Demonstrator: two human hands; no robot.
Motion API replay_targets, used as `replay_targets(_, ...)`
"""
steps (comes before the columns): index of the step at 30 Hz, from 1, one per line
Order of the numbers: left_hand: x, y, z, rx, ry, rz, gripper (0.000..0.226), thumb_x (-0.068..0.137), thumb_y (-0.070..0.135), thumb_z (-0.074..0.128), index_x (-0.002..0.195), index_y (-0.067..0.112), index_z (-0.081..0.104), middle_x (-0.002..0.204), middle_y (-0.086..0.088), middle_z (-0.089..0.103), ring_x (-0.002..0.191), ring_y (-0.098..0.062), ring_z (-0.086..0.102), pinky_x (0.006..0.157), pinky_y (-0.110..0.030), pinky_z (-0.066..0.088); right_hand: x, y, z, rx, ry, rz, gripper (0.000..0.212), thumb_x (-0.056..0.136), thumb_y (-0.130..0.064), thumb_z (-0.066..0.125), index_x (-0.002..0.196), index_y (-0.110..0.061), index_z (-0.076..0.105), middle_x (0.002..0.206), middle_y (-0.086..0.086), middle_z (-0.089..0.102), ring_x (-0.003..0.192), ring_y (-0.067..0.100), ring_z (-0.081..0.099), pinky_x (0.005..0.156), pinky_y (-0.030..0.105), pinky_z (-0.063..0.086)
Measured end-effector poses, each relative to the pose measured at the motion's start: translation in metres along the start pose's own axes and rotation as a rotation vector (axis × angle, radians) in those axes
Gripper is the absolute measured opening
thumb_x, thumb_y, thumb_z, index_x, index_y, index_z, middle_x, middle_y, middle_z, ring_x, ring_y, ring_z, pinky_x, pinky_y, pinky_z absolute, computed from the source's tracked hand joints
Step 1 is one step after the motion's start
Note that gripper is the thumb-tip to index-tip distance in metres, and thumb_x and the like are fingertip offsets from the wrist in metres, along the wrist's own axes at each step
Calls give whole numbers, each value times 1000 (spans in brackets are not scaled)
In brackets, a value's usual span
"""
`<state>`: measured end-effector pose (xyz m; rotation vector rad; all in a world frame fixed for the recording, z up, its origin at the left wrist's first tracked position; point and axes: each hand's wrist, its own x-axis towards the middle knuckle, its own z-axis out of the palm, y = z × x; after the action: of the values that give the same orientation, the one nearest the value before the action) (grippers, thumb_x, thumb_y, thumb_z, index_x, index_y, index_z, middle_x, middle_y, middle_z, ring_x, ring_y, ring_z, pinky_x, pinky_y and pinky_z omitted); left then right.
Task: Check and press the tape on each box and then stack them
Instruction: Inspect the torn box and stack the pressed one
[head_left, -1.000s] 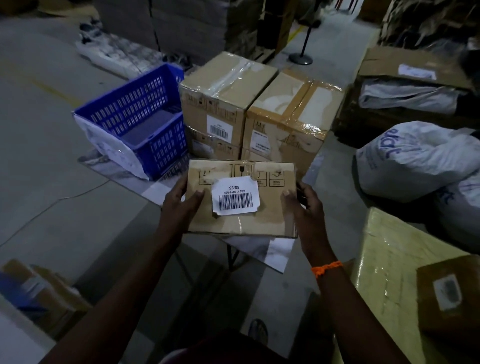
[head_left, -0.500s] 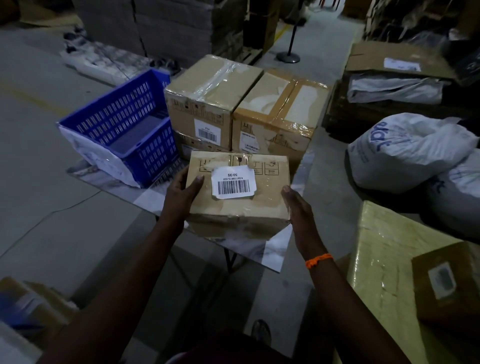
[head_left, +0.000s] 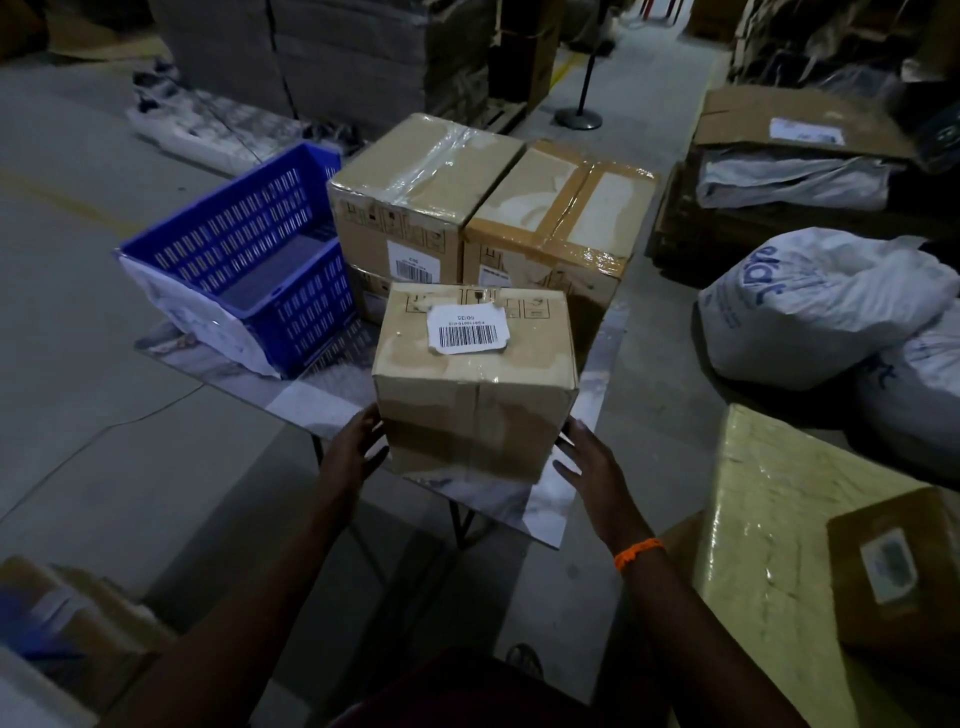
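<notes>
The small cardboard box (head_left: 475, 384) stands on the table (head_left: 311, 402), close to its near right corner and a little askew to the near edge. It is squared to me. The face with the white barcode label (head_left: 467, 328) is turned up, and the print on that label reads upside down from where I stand. A row of handling symbols runs along the far edge of the top face. The near face shows a strip of tape running straight down its middle, so the taped ends point toward me and away from me. The box looks wider left to right than it is tall, but I cannot tell its long axis for sure.

My left hand (head_left: 353, 449) lies against the box's lower left side, fingers fairly straight and flat on the cardboard — nothing is clasped. My right hand (head_left: 592, 467), with an orange wristband (head_left: 638, 552), is spread and relaxed at the lower right corner; whether the fingertips touch the box I cannot tell.

Behind the box, toward the far edge, a clear-taped carton (head_left: 415, 182) sits on top of another carton (head_left: 366, 296), and a brown-taped carton (head_left: 561, 218) stands just beside them. A blue slotted crate (head_left: 244, 260) leans tilted at the table's left side — white sacks (head_left: 821, 306) lie off to the right.
</notes>
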<state>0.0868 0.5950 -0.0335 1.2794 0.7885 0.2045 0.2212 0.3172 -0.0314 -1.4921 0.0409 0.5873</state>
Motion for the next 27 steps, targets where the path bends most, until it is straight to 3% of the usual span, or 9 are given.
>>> replay_targets(3, -5, -2, -2, 200, -67, 60, 42, 106, 13, 45, 143, 31, 51, 141, 2, 56, 132, -20, 52, 105, -38, 46, -2, 2, 3, -41, 3, -19, 28, 108, -5, 42, 120, -23, 61, 122, -1, 67, 127, 24, 56, 103, 37, 47)
replay_targets(6, -16, -1, 0, 281, -87, 117, 47, 104, 11, 50, 147, 30, 48, 144, 2, 55, 131, -16, 53, 107, -38, 45, 0, -1, 8, -230, -20, -98, 42, 103, -6, 49, 103, -40, 74, 104, -17, 75, 113, 23, 67, 101, 45, 51)
replay_targets(8, -23, -2, -1, 287, -97, 135, 48, 103, 19, 54, 147, 35, 46, 143, 6, 55, 127, -11, 55, 107, -41, 46, 1, -2, 6, -216, -20, -111, 39, 104, -6, 49, 104, -36, 74, 110, -6, 75, 117, 34, 64, 99, 45, 54)
replay_targets(11, -36, -3, 1, 337, -74, 216, 52, 101, 36, 58, 149, 44, 41, 145, 9, 52, 121, -7, 55, 98, -31, 47, 1, -1, -3, -69, -30, -52, 24, 109, -7, 41, 117, -11, 64, 136, 21, 61, 121, 33, 63, 89, 26, 58)
replay_targets(15, -44, 28, -2, 394, 61, 444, 53, 93, 45, 60, 141, 54, 41, 131, 5, 59, 110, -5, 62, 90, -30, 52, -6, 4, 12, 116, -21, 141, 42, 109, -44, 37, 133, -18, 60, 123, 9, 70, 116, 30, 65, 92, 35, 55)
replay_targets(18, -40, 51, -1, 598, 95, 665, 53, 94, 44, 60, 145, 36, 50, 125, 3, 59, 101, 4, 57, 84, -17, 46, -9, 17, 28, 96, -19, 292, 90, 77, -89, 39, 133, -21, 60, 122, 10, 72, 116, 29, 67, 95, 43, 53)
replay_targets(20, -34, 54, 4, 679, 54, 772, 52, 97, 27, 66, 147, 27, 51, 135, -4, 60, 116, -7, 57, 91, -24, 50, -10, 27, 29, 118, 19, 293, 96, 68, -97, 44, 125, -23, 66, 118, 8, 74, 112, 27, 69, 95, 45, 55)
replay_targets(23, -22, 39, 13, 808, -113, 829, 59, 96, 40, 64, 150, 32, 44, 155, 0, 46, 138, -7, 45, 110, -42, 44, -6, 36, 17, -43, 271, 129, 58, 86, -70, 67, 109, -17, 66, 114, 9, 68, 111, 29, 65, 92, 43, 51)
replay_targets(27, -19, 18, 49, 1080, -173, 817, 63, 96, 60, 41, 153, 31, 39, 153, -9, 49, 141, -30, 44, 109, -57, 39, 0, 5, -22, -524, 447, -334, 91, 89, -40, 80, 160, -16, 29, 163, 9, 33, 146, 17, 34, 117, 35, 34)
